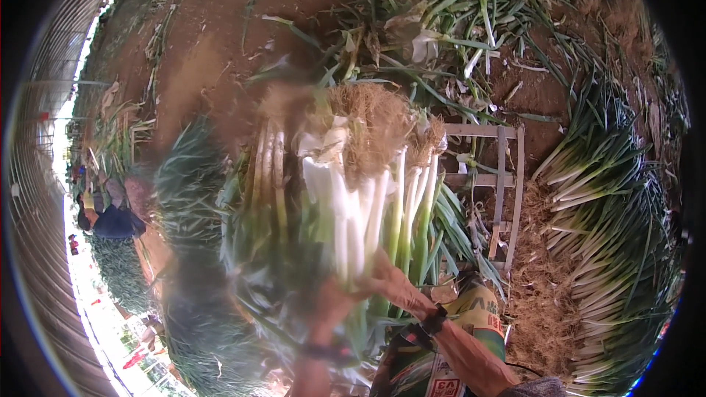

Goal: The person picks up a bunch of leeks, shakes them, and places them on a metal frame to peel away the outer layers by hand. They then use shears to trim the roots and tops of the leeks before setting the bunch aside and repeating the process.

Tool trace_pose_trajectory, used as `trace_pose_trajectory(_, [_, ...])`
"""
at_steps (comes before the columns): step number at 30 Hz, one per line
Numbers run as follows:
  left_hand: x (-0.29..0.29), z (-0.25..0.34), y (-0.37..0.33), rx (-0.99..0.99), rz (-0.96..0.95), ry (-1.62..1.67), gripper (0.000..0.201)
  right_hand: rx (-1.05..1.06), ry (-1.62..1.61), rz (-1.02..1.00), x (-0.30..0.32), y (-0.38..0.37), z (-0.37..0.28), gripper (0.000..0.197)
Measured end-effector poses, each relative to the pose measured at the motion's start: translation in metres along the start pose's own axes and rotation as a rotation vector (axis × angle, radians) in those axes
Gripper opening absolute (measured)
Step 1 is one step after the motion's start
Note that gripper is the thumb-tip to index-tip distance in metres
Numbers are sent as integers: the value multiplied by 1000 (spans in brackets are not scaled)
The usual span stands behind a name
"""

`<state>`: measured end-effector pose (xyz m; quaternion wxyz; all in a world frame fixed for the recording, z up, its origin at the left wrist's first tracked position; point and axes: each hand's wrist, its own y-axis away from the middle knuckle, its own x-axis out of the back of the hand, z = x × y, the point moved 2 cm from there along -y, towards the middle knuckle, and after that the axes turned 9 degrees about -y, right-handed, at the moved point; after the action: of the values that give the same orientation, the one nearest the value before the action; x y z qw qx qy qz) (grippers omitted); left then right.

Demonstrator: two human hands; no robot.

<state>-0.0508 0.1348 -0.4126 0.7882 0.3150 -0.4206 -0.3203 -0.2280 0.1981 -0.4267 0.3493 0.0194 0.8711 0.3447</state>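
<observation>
Together, the right hand (390,283) and blurred left hand (335,301) clasp smooth, cylindrical, shaggy-rooted leeks (354,213).

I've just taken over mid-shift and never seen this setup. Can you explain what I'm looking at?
There's no robot here: you see a person's bare hands. The single picture comes from a wide fisheye camera worn on the head, looking down, so straight edges bend near the rim. Much of the left and lower middle is blurred.

The right hand grips a bundle of long white-and-green stalks, leek-like, with roots towards the picture's top. The left hand is at the bundle too, but too blurred to tell its grip.

On the brown ground lie loose leaves at the top and a long row of similar stalks along the right. A slatted frame sits just right of the bundle.
</observation>
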Motion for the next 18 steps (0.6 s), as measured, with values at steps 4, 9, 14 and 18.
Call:
trace_pose_trajectory(4, [-12,28,13,-68,71,-111,48,-33,219,-16,-12,19,-21,80])
trace_pose_trajectory(9, [-17,-3,23,-175,386,-33,63,-42,269,-56,-40,38,-29,61])
trace_pose_trajectory(14, [1,-18,17,-141,236,-218,60,119,409,-127,-44,36,-3,79])
trace_pose_trajectory(18, [27,-28,26,-34,117,-237,53,163,555,-198,-50,32,4,98])
